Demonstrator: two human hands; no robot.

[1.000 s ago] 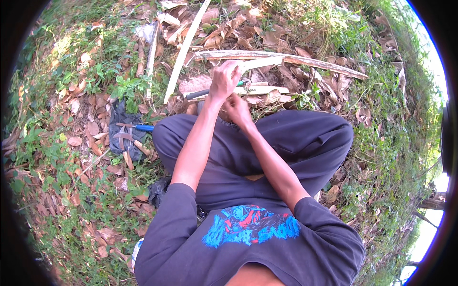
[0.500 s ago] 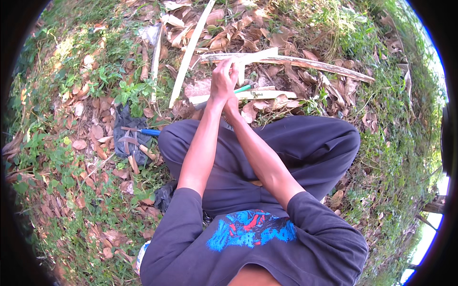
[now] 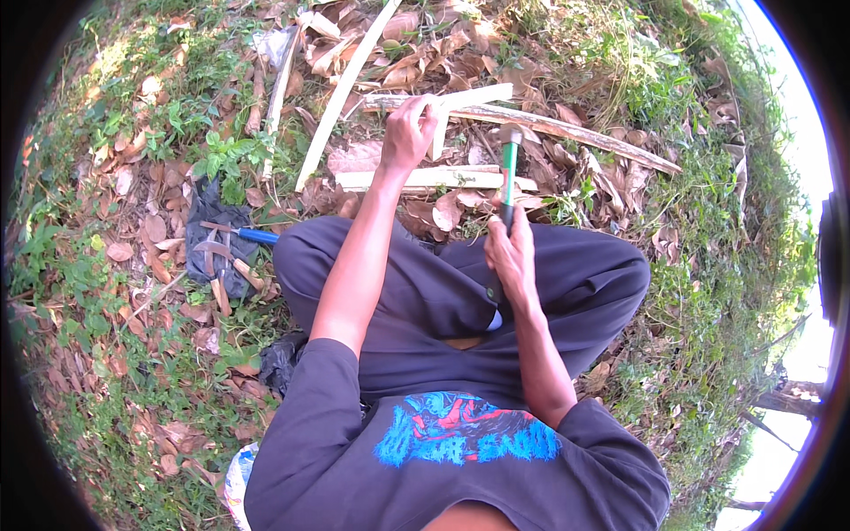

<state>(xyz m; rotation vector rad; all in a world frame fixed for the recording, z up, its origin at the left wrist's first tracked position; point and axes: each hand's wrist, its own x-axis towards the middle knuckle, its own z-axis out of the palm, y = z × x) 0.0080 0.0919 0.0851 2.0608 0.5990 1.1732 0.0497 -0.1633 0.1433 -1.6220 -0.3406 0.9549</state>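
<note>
My left hand [image 3: 409,133] is closed around the end of a pale wooden strip [image 3: 481,96], which points to the right. A short pale wooden piece [image 3: 438,140] hangs down beside my fingers, seeming to meet the strip there; my hand hides the join. My right hand [image 3: 513,243] grips the black lower handle of a hammer [image 3: 509,168]. Its green shaft stands away from me, with the small head at the far end, to the right of the wood. Under the strip lies a long rough-barked stick [image 3: 567,128]. Nearer me are short pale wooden slats [image 3: 425,179].
A long pale slat [image 3: 345,97] lies to the left of my left hand, with a narrower stick [image 3: 282,102] beyond it. By my left knee, a black plastic bag [image 3: 211,190] bears a blue-handled tool [image 3: 255,235] and several wooden-handled tools. Dry leaves and grass cover the ground.
My right hand has come from beneath my left wrist to the right, bringing the hammer upright with it. My left hand stays at the wooden strip. The view has shifted slightly.
</note>
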